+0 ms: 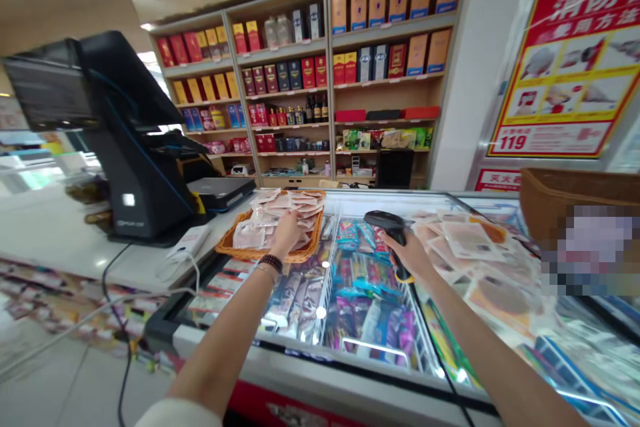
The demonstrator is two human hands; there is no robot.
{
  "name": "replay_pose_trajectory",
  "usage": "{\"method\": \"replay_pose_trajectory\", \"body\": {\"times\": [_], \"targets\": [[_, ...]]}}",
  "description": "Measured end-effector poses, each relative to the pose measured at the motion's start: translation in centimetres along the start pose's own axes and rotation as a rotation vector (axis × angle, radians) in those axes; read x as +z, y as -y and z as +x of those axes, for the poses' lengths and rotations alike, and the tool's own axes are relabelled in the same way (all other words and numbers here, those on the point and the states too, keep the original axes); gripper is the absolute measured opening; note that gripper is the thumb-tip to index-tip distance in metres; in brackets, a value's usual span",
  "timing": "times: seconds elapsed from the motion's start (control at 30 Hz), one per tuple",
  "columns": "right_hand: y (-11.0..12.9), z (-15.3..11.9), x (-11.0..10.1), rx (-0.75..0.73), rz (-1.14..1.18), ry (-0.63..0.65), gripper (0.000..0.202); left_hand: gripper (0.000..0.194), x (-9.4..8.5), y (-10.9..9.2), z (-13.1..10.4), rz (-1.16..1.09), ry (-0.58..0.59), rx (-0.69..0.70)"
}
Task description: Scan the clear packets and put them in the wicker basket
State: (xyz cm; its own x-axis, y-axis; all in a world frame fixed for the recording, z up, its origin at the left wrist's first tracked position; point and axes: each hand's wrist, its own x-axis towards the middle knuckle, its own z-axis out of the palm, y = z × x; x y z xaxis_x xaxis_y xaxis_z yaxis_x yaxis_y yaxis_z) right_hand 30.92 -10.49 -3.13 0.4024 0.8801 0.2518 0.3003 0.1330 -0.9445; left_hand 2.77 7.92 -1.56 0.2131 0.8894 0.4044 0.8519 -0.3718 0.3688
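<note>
My left hand (286,233) reaches over an orange wicker basket (313,250) and touches the pale flat packets (260,217) piled in it; its fingertips are partly hidden among them. A beaded bracelet is on that wrist. My right hand (406,252) is wrapped round the handle of a black barcode scanner (385,219), whose head points left above the glass freezer top. The scanner's cable runs down towards the front edge. To the right of my right hand, more flat clear packets (470,240) lie in a loose heap on the glass.
A chest freezer (210,350) with colourful ice packs stands in front. A black register screen (145,147) and a grey device (220,192) are at left, with loose cables. A brown basket (575,187) sits at right. Shelves (285,50) of boxes line the back.
</note>
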Motion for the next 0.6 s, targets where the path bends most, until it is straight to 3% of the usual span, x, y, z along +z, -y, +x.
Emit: {"method": "replay_pose_trajectory", "body": {"times": [0.1, 0.23, 0.33, 0.6], "targets": [[-0.7, -0.7, 1.5, 0.029, -0.012, 0.050, 0.048, 0.040, -0.1, 0.1, -0.6, 0.099, 0.116, -0.103], [-1.4, -1.2, 1.7, 0.035, -0.025, 0.053, 0.047, 0.039, -0.4, -1.0, -0.2, 0.240, 0.167, 0.064], [-1.8, -1.1, 1.2, 0.047, 0.001, 0.025, 0.047, 0.031, -0.7, -1.8, 0.5, 0.337, 0.211, 0.085], [-2.3, -1.2, 0.9, 0.036, -0.008, 0.027, 0.047, 0.037, -1.0, -2.1, -0.3, 0.287, 0.116, -0.025]]}}
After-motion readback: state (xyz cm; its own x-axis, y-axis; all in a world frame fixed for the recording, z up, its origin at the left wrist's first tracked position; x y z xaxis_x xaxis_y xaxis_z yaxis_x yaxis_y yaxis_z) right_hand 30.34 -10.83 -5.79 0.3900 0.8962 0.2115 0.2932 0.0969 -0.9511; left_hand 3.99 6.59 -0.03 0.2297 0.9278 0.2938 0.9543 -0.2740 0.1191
